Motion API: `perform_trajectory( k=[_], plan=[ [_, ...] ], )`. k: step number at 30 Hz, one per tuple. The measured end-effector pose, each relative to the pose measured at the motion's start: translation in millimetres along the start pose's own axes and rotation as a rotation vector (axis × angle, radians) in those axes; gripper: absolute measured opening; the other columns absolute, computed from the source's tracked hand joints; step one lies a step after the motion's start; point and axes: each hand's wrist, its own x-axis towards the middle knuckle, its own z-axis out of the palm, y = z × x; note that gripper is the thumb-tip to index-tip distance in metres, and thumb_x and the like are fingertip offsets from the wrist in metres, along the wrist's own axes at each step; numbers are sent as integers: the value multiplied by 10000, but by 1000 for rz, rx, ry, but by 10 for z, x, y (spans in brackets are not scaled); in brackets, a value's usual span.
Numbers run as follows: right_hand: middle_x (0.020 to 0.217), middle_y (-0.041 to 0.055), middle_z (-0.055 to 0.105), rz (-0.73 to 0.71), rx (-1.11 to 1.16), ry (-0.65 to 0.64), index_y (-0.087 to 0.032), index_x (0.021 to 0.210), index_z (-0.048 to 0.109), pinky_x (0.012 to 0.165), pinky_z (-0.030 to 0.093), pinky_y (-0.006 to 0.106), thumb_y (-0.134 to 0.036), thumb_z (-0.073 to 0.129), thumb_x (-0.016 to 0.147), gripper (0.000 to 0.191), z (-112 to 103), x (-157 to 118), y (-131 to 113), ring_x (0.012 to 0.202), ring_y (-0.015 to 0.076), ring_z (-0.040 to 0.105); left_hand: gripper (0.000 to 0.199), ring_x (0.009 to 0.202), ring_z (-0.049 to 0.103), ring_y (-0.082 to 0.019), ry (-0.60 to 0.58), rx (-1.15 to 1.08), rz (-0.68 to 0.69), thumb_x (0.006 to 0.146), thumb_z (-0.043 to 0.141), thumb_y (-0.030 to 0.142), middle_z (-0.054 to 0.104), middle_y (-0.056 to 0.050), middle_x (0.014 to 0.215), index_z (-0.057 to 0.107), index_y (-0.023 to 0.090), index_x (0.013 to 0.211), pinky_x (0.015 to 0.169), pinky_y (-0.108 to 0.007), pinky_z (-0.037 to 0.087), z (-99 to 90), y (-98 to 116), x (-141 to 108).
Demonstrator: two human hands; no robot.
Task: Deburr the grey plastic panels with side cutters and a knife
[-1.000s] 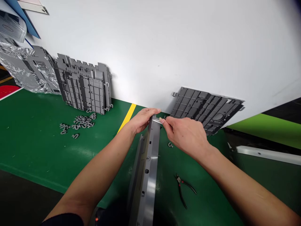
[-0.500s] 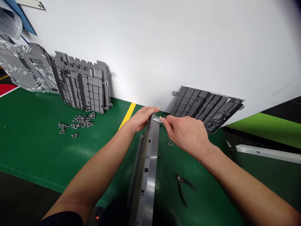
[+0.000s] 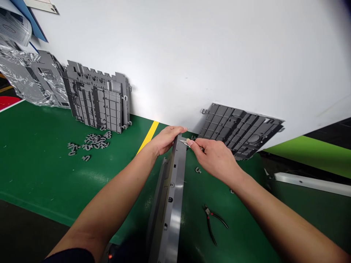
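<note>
A long grey panel (image 3: 175,190) stands on edge between my arms, its narrow side with small slots facing up. At its far end my left hand (image 3: 168,139) grips it, the thumb lying along the end. My right hand (image 3: 215,153) is closed around a small knife (image 3: 185,143), whose pointed blade touches or nearly touches the panel's edge near that end. Most of the knife's handle is hidden in my fingers. Right of the panel, pliers (image 3: 212,221) with black handles lie spread on the green surface.
Ribbed grey panels (image 3: 101,106) lean on the white wall (image 3: 178,54) at left, beside plastic-wrapped ones (image 3: 33,82). Another ribbed panel (image 3: 238,128) leans at right. Hook-shaped grey pieces (image 3: 94,141) are heaped on the green surface (image 3: 49,157). A metal bar (image 3: 315,182) is at far right.
My right hand has shifted slightly down and left, and more of the knife shows beside its fingers. My left hand keeps its hold on the panel. The view has moved a little.
</note>
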Motion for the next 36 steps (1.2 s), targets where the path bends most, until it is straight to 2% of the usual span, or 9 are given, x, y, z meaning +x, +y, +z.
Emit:
perform_trajectory(
  k=[7, 14, 19, 27, 36],
  plan=[
    [552, -25, 448, 12, 34, 8, -223, 654, 329, 561, 247, 314, -683, 299, 1027, 593, 11, -16, -3, 552, 157, 391, 365, 491, 413, -87, -8, -5, 2, 743, 805, 419, 416, 58, 586, 523, 210, 644, 470, -247, 342, -6, -8, -10],
    [578, -8, 541, -105, -312, 87, -244, 726, 463, 542, 156, 328, -627, 249, 1055, 548, -55, -2, -59, 516, 166, 370, 339, 514, 442, -86, -6, -12, 8, 752, 800, 420, 467, 44, 614, 562, 197, 662, 492, -242, 373, -15, -9, -20],
    [583, 9, 568, -211, -480, 114, -247, 774, 516, 552, 127, 338, -566, 202, 1073, 539, -80, -4, -59, 495, 174, 431, 330, 539, 460, -89, 14, 3, 8, 756, 805, 414, 469, 38, 626, 580, 191, 665, 502, -241, 367, -18, 12, -41],
    [585, 28, 568, -190, -538, 72, -237, 773, 565, 564, 140, 352, -583, 183, 1066, 592, -82, -11, -69, 500, 173, 457, 314, 542, 483, -99, 4, 20, -8, 764, 799, 413, 475, 32, 619, 588, 197, 679, 502, -236, 390, -26, 21, -52],
    [558, 6, 540, -228, -515, 104, -235, 742, 500, 552, 122, 348, -579, 203, 1070, 561, -91, -13, -74, 467, 151, 383, 315, 558, 518, -103, -14, 22, -6, 782, 799, 419, 493, 23, 638, 596, 196, 691, 505, -233, 428, -68, 9, -29]
  ],
)
